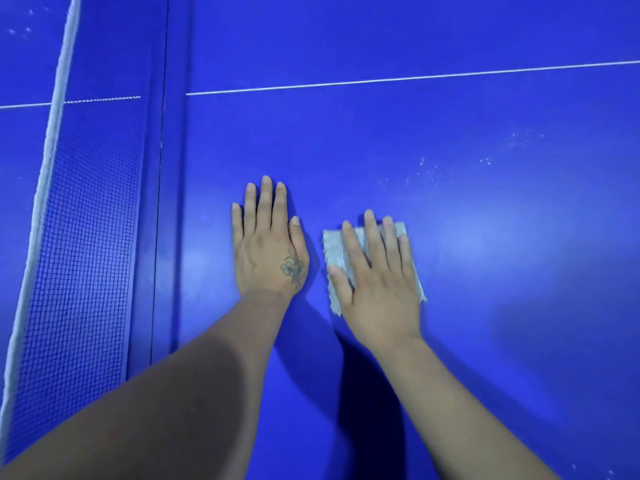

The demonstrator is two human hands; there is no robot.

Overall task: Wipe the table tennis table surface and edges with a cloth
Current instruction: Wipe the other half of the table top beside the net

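Note:
The blue table tennis table (450, 271) fills the view. A small grey cloth (334, 252) lies flat on it near the middle. My right hand (377, 282) presses down on the cloth with straight, spread fingers and covers most of it. My left hand (268, 244) rests flat on the bare surface just left of the cloth, fingers straight, holding nothing.
The net (79, 237) with its white top band runs down the left side, beside the seam between the table halves. A white centre line (415, 77) crosses the far surface. White specks of dust (429, 173) lie to the upper right of the cloth.

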